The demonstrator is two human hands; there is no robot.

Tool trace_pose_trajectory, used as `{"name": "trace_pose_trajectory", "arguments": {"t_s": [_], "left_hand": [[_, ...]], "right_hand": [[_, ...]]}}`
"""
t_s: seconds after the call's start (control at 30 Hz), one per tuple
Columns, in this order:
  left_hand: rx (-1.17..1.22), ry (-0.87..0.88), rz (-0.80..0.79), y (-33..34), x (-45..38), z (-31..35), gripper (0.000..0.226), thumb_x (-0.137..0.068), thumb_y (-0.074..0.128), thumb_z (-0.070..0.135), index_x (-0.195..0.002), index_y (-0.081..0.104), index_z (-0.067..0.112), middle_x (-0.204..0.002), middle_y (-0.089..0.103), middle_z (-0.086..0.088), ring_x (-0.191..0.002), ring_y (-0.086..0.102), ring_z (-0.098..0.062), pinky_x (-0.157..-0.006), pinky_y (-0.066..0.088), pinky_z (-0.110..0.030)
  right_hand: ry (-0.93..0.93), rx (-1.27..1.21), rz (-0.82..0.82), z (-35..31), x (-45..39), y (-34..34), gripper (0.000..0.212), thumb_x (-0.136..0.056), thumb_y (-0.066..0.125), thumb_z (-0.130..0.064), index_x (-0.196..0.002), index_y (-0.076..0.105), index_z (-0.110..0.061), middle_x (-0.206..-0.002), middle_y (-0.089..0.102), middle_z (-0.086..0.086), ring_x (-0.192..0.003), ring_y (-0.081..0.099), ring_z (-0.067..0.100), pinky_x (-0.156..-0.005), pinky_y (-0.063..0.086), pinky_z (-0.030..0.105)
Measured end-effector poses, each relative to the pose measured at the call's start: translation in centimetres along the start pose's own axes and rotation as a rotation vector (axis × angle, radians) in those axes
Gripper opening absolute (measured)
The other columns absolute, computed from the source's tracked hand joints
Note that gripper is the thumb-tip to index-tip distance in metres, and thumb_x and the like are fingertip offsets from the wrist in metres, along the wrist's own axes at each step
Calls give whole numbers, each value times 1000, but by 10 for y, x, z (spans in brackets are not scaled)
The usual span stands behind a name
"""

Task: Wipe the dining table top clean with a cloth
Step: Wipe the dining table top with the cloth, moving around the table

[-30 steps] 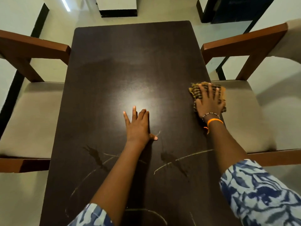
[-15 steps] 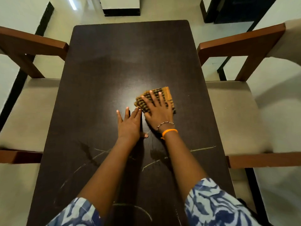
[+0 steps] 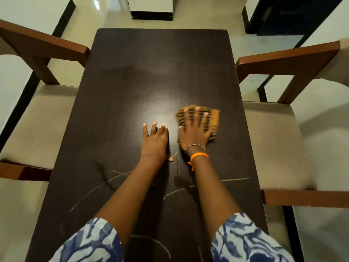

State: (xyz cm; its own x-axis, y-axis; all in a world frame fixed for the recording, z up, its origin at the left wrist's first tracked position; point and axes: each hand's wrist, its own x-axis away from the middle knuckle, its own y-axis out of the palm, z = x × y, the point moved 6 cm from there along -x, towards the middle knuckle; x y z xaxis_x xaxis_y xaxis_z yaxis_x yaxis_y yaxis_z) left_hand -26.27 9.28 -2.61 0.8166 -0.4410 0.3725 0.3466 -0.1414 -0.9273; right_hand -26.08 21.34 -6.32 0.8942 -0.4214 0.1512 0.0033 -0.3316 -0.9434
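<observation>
Checked cloth (image 3: 215,118) half hidden under flat, spread right hand (image 3: 194,133); left hand (image 3: 154,142) flat, empty; two chairs cropped.

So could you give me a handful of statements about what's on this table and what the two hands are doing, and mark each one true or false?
1. The right hand lies flat on a checked cloth with fingers spread. True.
2. The left hand also holds a cloth. False: it rests bare and flat on the dining table.
3. Pale chalk-like lines mark the table's near part. True.
4. The cloth lies over those lines. False: it sits farther away, near mid-table.
5. An orange band circles the right wrist. True.
6. Plates stand on the far end. False: nothing stands there.
</observation>
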Motion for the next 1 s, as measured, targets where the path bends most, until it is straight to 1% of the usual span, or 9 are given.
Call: {"name": "trace_pose_trajectory", "arguments": {"t_s": [0.13, 0.23, 0.3, 0.47, 0.57, 0.67, 0.73, 0.87, 1.0], "left_hand": [[-12, 2, 4, 0, -1, 4, 92, -75, 70, 44, -146, 20, 13, -154, 22, -8, -145, 5, -32, -115, -4, -53], [-16, -7, -32, 4, -2, 1, 104, -71, 71, 48, -148, 11, 10, -157, 14, -7, -146, 1, -30, -115, -6, -51], [-12, -9, -42, 6, -3, -1, 107, -70, 70, 50, -148, 10, 9, -157, 12, -7, -146, 1, -29, -115, -7, -51], [46, -22, -51, 6, -2, -1, 108, -68, 74, 46, -148, 11, 8, -157, 14, -8, -144, 16, -27, -116, -4, -48], [59, -27, -32, 5, -2, -3, 107, -69, 74, 44, -147, 13, 6, -156, 17, -8, -143, 19, -28, -116, -2, -48], [67, -16, -32, 7, -1, -3, 107, -70, 73, 45, -147, 11, 6, -156, 16, -8, -144, 18, -28, -116, -3, -48], [70, -16, -27, 6, -1, -3, 106, -70, 73, 44, -148, 11, 6, -156, 15, -8, -144, 17, -27, -116, -3, -49], [63, -19, -44, 3, -1, -1, 106, -71, 73, 42, -148, 9, 8, -157, 14, -8, -144, 16, -27, -116, -3, -49], [65, -13, -53, 5, 0, 0, 106, -71, 72, 44, -148, 8, 9, -157, 12, -8, -144, 15, -27, -116, -5, -49]], "right_hand": [[-235, 57, -58, -34, 15, 13, 54, -97, 33, -41, -147, 13, -40, -160, 5, -2, -146, 3, 31, -109, 15, 58], [-287, 119, 5, 4, -4, -2, 59, -91, 40, -47, -145, 18, -45, -159, 10, -6, -146, 0, 33, -112, 4, 58], [-169, 100, 48, 46, -22, -17, 62, -87, 46, -47, -144, 21, -46, -159, 8, -8, -145, -5, 36, -112, -3, 61], [134, 53, 55, 129, -40, -48, 63, -90, 46, -46, -146, 18, -42, -160, 2, -3, -145, -5, 39, -113, 10, 62], [180, 54, 55, 124, -37, -48, 63, -91, 44, -45, -147, 15, -40, -160, 1, -2, -144, -7, 40, -113, 12, 58], [266, 52, 79, 101, -32, -40, 63, -92, 44, -43, -147, 14, -39, -160, -1, 1, -144, -6, 42, -114, 6, 60], [179, 77, 81, 66, -29, -29, 64, -92, 44, -43, -147, 12, -40, -160, -1, 1, -143, -6, 44, -115, 2, 60], [-204, 128, -21, -18, -25, 3, 63, -91, 41, -47, -146, 11, -44, -160, -2, 0, -144, -6, 43, -114, 0, 57], [-426, 152, -84, -22, -40, 2, 61, -90, 42, -46, -145, 16, -46, -160, 5, -5, -145, 0, 39, -113, 10, 54]]}}
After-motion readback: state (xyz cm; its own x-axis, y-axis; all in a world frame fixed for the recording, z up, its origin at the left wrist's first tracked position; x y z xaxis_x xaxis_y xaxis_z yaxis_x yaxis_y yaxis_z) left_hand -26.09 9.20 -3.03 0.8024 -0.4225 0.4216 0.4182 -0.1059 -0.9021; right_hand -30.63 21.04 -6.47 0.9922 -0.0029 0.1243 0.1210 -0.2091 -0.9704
